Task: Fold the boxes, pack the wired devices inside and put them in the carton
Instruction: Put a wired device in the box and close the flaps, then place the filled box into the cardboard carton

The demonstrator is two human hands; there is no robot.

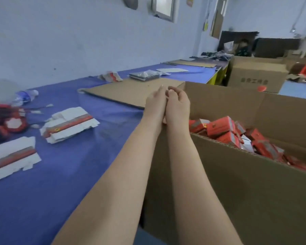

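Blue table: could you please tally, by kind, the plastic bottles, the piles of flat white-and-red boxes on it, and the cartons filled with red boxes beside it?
plastic bottle: 1
piles of flat white-and-red boxes: 3
carton filled with red boxes: 1
Total: 5

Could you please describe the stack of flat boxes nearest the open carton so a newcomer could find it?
Start at the blue table left of the open carton. Between the carton and the red wired devices lies the stack of flat boxes, white with a red and grey stripe. Unlike the similar stack cut off at the left edge, it is fully in view.
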